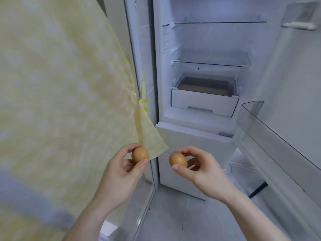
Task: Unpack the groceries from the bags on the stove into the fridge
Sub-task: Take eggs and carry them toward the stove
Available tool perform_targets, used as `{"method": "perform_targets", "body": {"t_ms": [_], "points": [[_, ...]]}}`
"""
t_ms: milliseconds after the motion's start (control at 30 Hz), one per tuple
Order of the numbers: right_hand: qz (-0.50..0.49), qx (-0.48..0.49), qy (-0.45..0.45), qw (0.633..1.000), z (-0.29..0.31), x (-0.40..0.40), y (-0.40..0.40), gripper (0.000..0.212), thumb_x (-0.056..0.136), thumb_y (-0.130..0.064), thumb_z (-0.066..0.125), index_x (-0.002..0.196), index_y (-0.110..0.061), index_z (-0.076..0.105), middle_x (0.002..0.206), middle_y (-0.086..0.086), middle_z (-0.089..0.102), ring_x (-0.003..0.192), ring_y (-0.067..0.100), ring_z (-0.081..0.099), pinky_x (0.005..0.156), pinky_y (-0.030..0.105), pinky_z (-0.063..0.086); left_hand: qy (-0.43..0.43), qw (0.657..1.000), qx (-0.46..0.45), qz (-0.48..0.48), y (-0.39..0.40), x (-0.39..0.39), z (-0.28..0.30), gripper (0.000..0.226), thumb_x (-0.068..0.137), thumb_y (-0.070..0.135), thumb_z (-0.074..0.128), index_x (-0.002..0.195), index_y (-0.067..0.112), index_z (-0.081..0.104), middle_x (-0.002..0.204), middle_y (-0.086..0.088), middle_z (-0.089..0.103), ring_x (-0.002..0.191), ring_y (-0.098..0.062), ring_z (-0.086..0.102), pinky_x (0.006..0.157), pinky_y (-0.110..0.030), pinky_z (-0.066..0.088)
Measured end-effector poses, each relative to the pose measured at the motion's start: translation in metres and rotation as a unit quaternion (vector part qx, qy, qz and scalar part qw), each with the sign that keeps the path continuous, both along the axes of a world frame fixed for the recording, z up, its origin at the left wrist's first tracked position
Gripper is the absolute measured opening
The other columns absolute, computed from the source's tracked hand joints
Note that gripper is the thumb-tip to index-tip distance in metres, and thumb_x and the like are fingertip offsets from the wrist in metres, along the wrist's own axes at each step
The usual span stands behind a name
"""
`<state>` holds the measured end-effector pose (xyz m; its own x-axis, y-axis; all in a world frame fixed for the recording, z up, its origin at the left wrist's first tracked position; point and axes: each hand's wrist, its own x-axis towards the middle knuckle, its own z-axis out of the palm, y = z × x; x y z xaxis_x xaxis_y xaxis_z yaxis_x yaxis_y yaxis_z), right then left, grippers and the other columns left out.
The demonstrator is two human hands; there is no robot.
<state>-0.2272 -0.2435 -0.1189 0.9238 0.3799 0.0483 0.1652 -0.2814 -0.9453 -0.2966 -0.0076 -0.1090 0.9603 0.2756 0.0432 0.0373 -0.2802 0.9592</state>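
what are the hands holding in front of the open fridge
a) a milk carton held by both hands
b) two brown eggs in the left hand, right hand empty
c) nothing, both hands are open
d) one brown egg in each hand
d: the left hand pinches one brown egg and the right hand pinches another brown egg, both in front of the open white fridge.

No readable text anywhere. Only candidate: a label on the inner left wall of the fridge, w/ a dark blue strip at top and rows of fine print below, too small and blurred to make out; no brand, no nos. legible. Door shelf at upper right shows faint grey marks, can't tell if print. Eggs, yellow cloth, drawer: no lettering, logos or stamps seen.
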Motion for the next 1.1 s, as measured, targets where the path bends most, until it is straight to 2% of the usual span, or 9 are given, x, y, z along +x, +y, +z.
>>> {"method": "perform_targets", "body": {"t_ms": [133,200,300,400,567,767,867,1000,1100], "points": [[-0.067,-0.006,-0.012,0.998,0.009,0.032,-0.007,0.028,0.083,-0.031,0.086,0.107,-0.035,0.072,0.107,-0.02,0.072,0.086,0.012,0.07,0.072,0.02,0.051,-0.019,0.998,-0.006,-0.061,-0.003,0.068,0.007,0.032,0.092,0.02,0.075,0.114,0.041,0.065,0.079,-0.008,0.076,0.066,-0.012,0.065,0.062,-0.014,0.047],[-0.1,-0.006,-0.019,0.995,0.014,0.048,-0.008,0.029,0.083,-0.033,0.086,0.108,-0.035,0.072,0.108,-0.018,0.072,0.086,0.012,0.07,0.072,0.021,0.053,-0.028,0.995,-0.02,-0.09,-0.006,0.102,0.012,0.031,0.092,0.02,0.075,0.116,0.038,0.065,0.082,-0.008,0.077,0.072,-0.018,0.07,0.066,-0.014,0.05],[-0.143,-0.008,-0.023,0.989,0.024,0.072,-0.011,0.028,0.084,-0.033,0.085,0.109,-0.036,0.072,0.109,-0.016,0.071,0.084,0.013,0.07,0.072,0.023,0.054,-0.039,0.99,-0.026,-0.135,-0.012,0.153,0.02,0.031,0.092,0.023,0.075,0.116,0.039,0.065,0.085,-0.009,0.077,0.078,-0.028,0.07,0.069,-0.02,0.051],[-0.195,0.002,-0.029,0.98,0.035,0.086,-0.02,0.028,0.085,-0.032,0.085,0.109,-0.035,0.072,0.109,-0.015,0.072,0.085,0.013,0.07,0.07,0.023,0.053,-0.047,0.983,-0.034,-0.174,-0.025,0.198,0.025,0.032,0.092,0.025,0.076,0.117,0.042,0.065,0.09,-0.002,0.078,0.083,-0.023,0.073,0.079,-0.03,0.056],[-0.265,0.003,-0.03,0.964,0.049,0.096,-0.047,0.029,0.085,-0.028,0.084,0.111,-0.033,0.072,0.11,-0.013,0.072,0.076,0.009,0.067,0.066,0.019,0.049,-0.05,0.967,-0.029,-0.25,-0.063,0.25,0.035,0.031,0.091,0.027,0.076,0.115,0.042,0.065,0.088,-0.001,0.077,0.078,-0.018,0.071,0.068,-0.013,0.051],[-0.318,-0.007,-0.061,0.946,0.07,0.116,-0.087,0.031,0.083,-0.027,0.086,0.11,-0.036,0.072,0.097,-0.014,0.074,0.075,0.007,0.065,0.063,0.015,0.046,-0.08,0.944,-0.041,-0.318,-0.111,0.299,0.05,0.034,0.09,0.023,0.077,0.117,0.039,0.065,0.091,0.0,0.077,0.081,-0.021,0.071,0.073,-0.015,0.053],[-0.33,-0.004,-0.082,0.941,0.082,0.128,-0.102,0.032,0.083,-0.024,0.087,0.108,-0.037,0.073,0.098,-0.011,0.074,0.079,0.012,0.067,0.065,0.021,0.051,-0.098,0.933,-0.051,-0.343,-0.13,0.318,0.061,0.035,0.09,0.023,0.076,0.119,0.039,0.064,0.093,0.0,0.076,0.082,-0.02,0.069,0.075,-0.015,0.051],[-0.347,-0.02,-0.119,0.93,0.099,0.146,-0.116,0.033,0.081,-0.028,0.087,0.109,-0.039,0.073,0.107,-0.009,0.074,0.085,0.016,0.07,0.07,0.031,0.055,-0.151,0.916,-0.054,-0.369,-0.153,0.341,0.08,0.038,0.084,0.032,0.076,0.12,0.036,0.064,0.104,0.005,0.074,0.089,-0.017,0.07,0.083,-0.024,0.055],[-0.364,-0.037,-0.148,0.919,0.118,0.154,-0.118,0.033,0.082,-0.021,0.088,0.108,-0.036,0.073,0.107,-0.01,0.074,0.086,0.015,0.07,0.07,0.029,0.056,-0.184,0.9,-0.063,-0.39,-0.166,0.358,0.101,0.041,0.082,0.033,0.076,0.121,0.032,0.064,0.109,0.006,0.074,0.095,-0.018,0.071,0.089,-0.033,0.057]]}}
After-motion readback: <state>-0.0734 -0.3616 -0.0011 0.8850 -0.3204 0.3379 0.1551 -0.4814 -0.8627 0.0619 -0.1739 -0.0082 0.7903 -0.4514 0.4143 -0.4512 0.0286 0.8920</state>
